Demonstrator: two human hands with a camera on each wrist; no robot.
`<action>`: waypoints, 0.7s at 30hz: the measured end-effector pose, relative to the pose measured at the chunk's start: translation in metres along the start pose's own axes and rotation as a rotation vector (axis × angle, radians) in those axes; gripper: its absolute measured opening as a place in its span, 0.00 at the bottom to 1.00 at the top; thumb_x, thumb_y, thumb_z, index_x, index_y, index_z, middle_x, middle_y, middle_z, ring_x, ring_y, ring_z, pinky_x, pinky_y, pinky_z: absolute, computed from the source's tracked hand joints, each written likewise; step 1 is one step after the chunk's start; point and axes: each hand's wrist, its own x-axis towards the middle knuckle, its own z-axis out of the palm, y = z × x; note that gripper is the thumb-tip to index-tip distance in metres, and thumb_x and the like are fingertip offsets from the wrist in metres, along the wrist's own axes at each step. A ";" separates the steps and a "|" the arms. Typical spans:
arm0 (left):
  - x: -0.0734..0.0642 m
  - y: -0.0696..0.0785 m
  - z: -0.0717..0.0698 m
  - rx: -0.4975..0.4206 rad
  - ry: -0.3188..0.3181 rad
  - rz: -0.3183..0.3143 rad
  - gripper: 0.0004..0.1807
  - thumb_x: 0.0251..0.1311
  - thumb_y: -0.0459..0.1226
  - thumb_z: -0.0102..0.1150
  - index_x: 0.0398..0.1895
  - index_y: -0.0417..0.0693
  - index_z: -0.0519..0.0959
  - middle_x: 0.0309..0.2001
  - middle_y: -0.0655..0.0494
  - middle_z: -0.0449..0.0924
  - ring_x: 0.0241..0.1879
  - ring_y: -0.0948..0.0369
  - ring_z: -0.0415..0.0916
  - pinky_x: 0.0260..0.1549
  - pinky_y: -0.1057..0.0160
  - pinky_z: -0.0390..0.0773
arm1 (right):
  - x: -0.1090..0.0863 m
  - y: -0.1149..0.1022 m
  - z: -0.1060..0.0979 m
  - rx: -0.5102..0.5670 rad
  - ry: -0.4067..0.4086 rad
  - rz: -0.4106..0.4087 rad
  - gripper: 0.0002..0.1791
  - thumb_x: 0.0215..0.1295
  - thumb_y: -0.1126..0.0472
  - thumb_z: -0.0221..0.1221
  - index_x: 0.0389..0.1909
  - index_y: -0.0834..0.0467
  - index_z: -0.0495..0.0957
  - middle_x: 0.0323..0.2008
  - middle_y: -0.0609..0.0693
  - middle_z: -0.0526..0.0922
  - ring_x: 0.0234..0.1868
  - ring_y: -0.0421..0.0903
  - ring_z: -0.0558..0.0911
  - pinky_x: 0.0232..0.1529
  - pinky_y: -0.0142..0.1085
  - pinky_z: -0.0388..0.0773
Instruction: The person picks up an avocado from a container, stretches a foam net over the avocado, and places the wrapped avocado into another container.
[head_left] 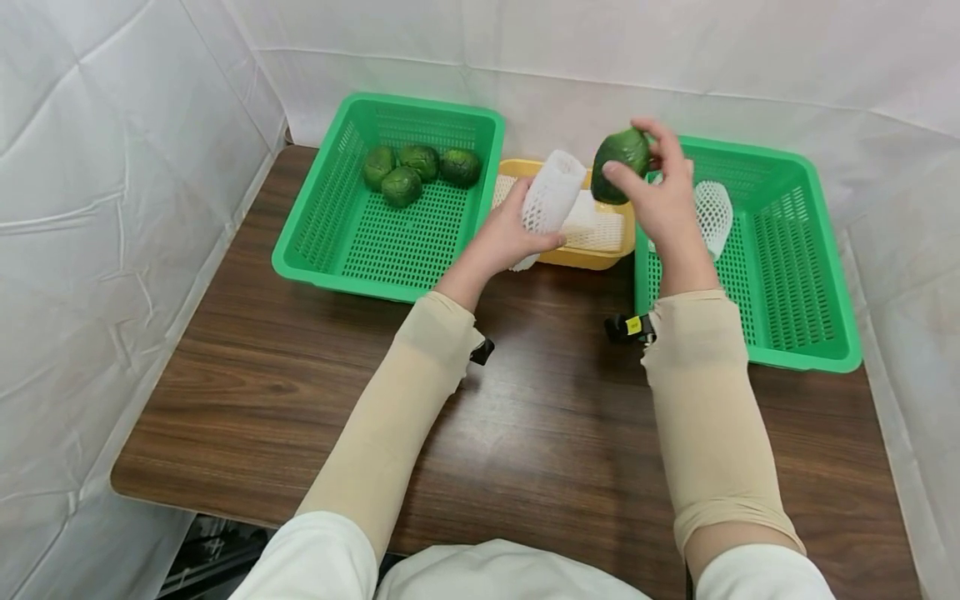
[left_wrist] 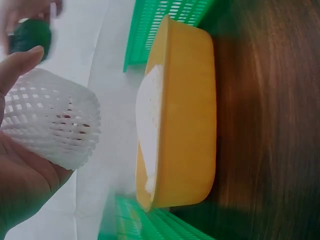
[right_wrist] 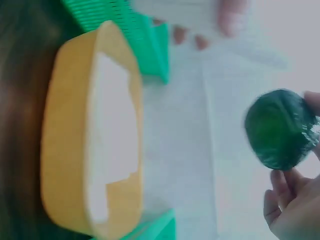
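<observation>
My left hand (head_left: 504,237) grips a white foam net sleeve (head_left: 553,193), its thumb and fingers on either side of it. In the left wrist view the mesh sleeve (left_wrist: 55,120) bulges round, with its rim toward the middle of the picture. Just right of it, my right hand (head_left: 667,196) holds a dark green avocado (head_left: 621,164) between thumb and fingers, raised over the back. The avocado (right_wrist: 277,130) looks glossy, as if wrapped in clear film, in the right wrist view. Sleeve and avocado are apart.
A yellow basket (head_left: 581,257) with white foam sleeves stands below both hands. On the left, a green basket (head_left: 337,283) holds several avocados (head_left: 402,187). Another green basket (head_left: 806,362) on the right holds white net-covered pieces (head_left: 712,218), partly behind my right hand. White sheeting hangs behind.
</observation>
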 end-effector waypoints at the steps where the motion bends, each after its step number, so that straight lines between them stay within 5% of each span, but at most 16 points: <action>1: 0.000 0.000 0.002 0.010 -0.015 0.001 0.44 0.46 0.40 0.70 0.65 0.52 0.56 0.50 0.52 0.71 0.44 0.59 0.72 0.39 0.61 0.74 | 0.000 -0.003 -0.001 0.082 0.034 -0.022 0.29 0.59 0.58 0.61 0.62 0.42 0.64 0.47 0.47 0.67 0.47 0.40 0.65 0.48 0.38 0.63; 5: 0.001 -0.001 0.008 0.037 -0.064 -0.003 0.43 0.46 0.40 0.70 0.65 0.53 0.56 0.51 0.52 0.71 0.45 0.58 0.71 0.39 0.61 0.74 | -0.002 -0.011 -0.002 0.405 0.090 -0.107 0.25 0.57 0.67 0.62 0.54 0.51 0.66 0.43 0.51 0.70 0.42 0.43 0.68 0.44 0.35 0.65; 7: 0.002 -0.001 0.009 0.043 -0.073 -0.003 0.43 0.46 0.40 0.70 0.65 0.52 0.56 0.52 0.52 0.71 0.46 0.58 0.71 0.40 0.61 0.73 | -0.004 -0.013 -0.001 0.459 0.085 -0.116 0.25 0.56 0.68 0.62 0.52 0.52 0.64 0.45 0.53 0.70 0.40 0.44 0.67 0.41 0.34 0.65; 17: 0.001 0.003 0.010 0.023 -0.032 -0.006 0.43 0.46 0.41 0.71 0.63 0.50 0.57 0.51 0.52 0.70 0.46 0.59 0.71 0.40 0.62 0.73 | -0.006 -0.011 0.001 0.433 0.033 -0.085 0.24 0.55 0.67 0.63 0.45 0.53 0.59 0.47 0.53 0.70 0.39 0.45 0.70 0.38 0.36 0.64; 21: 0.000 0.003 0.010 0.026 -0.023 -0.021 0.41 0.46 0.43 0.71 0.62 0.52 0.58 0.50 0.53 0.70 0.45 0.59 0.70 0.40 0.61 0.73 | -0.006 -0.009 0.000 0.304 0.040 -0.081 0.25 0.55 0.64 0.64 0.46 0.51 0.59 0.46 0.51 0.69 0.40 0.44 0.69 0.40 0.35 0.64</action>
